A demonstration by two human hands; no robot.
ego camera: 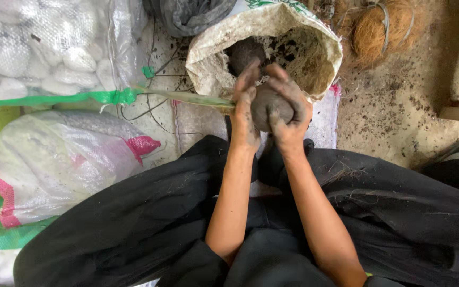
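Black cloth [134, 223] is seen nearest the camera, draped over the person's lap, with both forearms stretched forward across it. Just beyond, a dark ball of soil [269, 106] is held between the two hands, in front of the mouth of a sack. The left hand [244, 114] is pressed against the ball's left side with its fingers curled up over it, and the right hand [289, 109] is wrapped over the top and right side; both are closed on the ball and smeared with soil. Directly behind, an open white sack [208, 58] of dark soil is stood with its rim rolled down. To the left, a white woven bag [54, 159] with pink edging is laid on the floor, and a netted bag of white pebbles [43, 48] is seen farther back. At the far right, a bundle of brown coconut fibre [383, 26] is placed on the gritty floor.
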